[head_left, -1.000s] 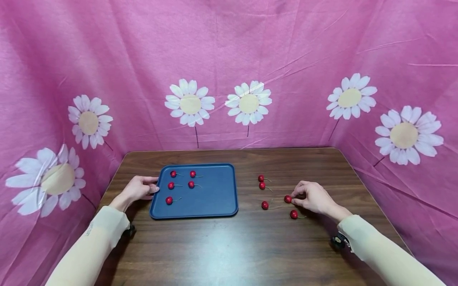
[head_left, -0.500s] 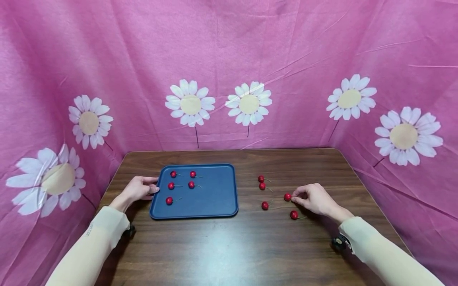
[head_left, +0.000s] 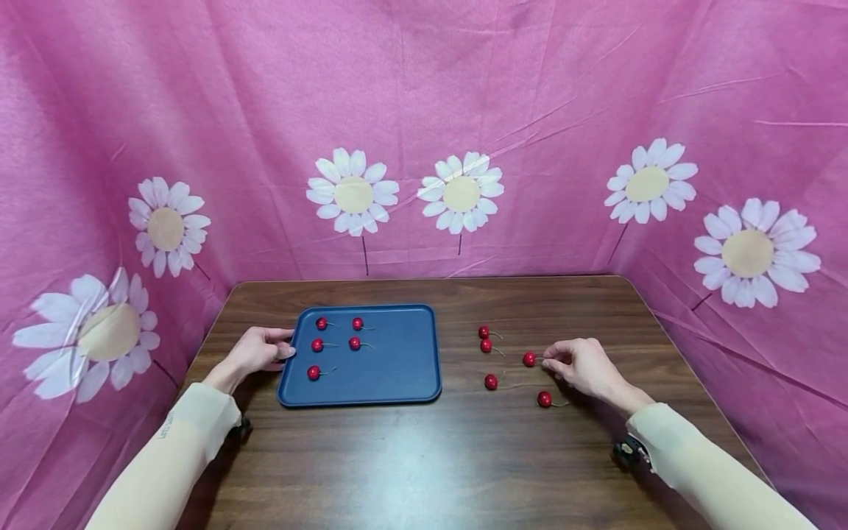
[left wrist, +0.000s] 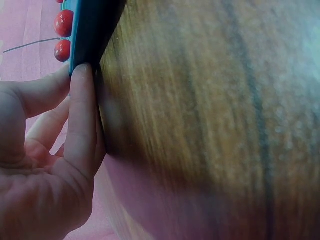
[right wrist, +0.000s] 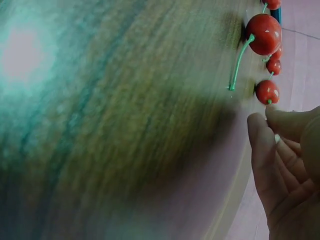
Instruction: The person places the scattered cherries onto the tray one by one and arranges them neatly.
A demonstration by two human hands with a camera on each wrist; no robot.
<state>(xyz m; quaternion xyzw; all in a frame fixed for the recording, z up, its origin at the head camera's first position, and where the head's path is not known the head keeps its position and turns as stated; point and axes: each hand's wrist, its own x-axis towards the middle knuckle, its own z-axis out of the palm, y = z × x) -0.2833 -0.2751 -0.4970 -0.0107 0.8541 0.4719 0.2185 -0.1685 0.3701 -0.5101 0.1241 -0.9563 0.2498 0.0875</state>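
Observation:
My left hand [head_left: 254, 350] pinches the left edge of the blue tray [head_left: 404, 361]; in the left wrist view, fingertips [left wrist: 82, 75] meet at its rim. Several red cherries with green stems lie on the tray's left half, one cherry [head_left: 314, 373] nearest its front. To the right of the tray, my right hand [head_left: 586, 366] pinches the stem of a cherry [head_left: 529, 359], its red body pointing left, away from the fingers. Whether that cherry touches the table cannot be told. Another cherry [right wrist: 264, 34] lies close by, its stem loose.
Between the tray and my right hand several other cherries lie on the brown wooden table [head_left: 424, 464], including a back cherry [head_left: 483, 333] and a front cherry [head_left: 491, 382]. A pink curtain [head_left: 411, 88] with printed daisies surrounds the table's back and sides.
The cherry at my right hand has shifted slightly back and left, and its stem now shows between it and the fingertips. My left hand and the tray stay put.

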